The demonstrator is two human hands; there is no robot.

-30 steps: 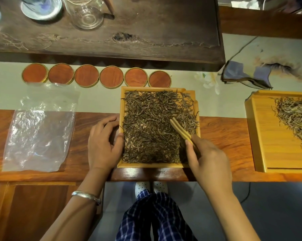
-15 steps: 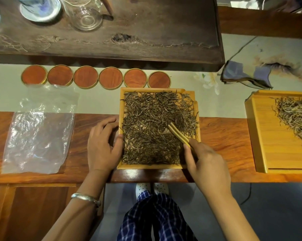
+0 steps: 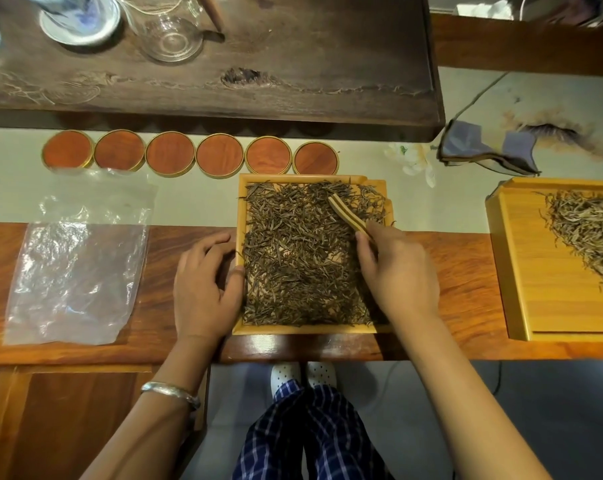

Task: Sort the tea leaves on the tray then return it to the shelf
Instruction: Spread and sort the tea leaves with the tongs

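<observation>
Head view, looking straight down at the work table. Far left there's a crinkly clear plastic bag [image 3: 75,268] lying flat, half on the reddish wooden counter [image 3: 466,271] and half on the pale runner behind it. Just past the bag's top edge sits a neat row of six round wooden coasters [image 3: 189,157], edge to edge. Behind those is a dark wooden tea board [image 3: 293,64] with a blue-and-white cup on a saucer [image 3: 80,19] and a glass pitcher [image 3: 172,32] on it.

Then the left hand [image 3: 203,289], silver bangle [image 3: 170,393] on that wrist: fingers loosely curled against the left rim of the small bamboo tray [image 3: 303,330], thumb pressed on the rim, so it's gripping the edge to steady it. The tray sits dead centre, at the front of the counter, and it's pretty much covered with dark tea leaves [image 3: 293,265].

The right hand [image 3: 397,271] is over the tray's right side, pinching bamboo tongs [image 3: 345,213] whose tips rest down in the leaves near the far right corner.

Further right, a crumpled grey cloth [image 3: 483,150] lies on the runner, and at the far right edge there's a second, bigger bamboo tray [image 3: 535,289] with a lighter pile of leaves [image 3: 591,230] in it, well apart from the first.
</observation>
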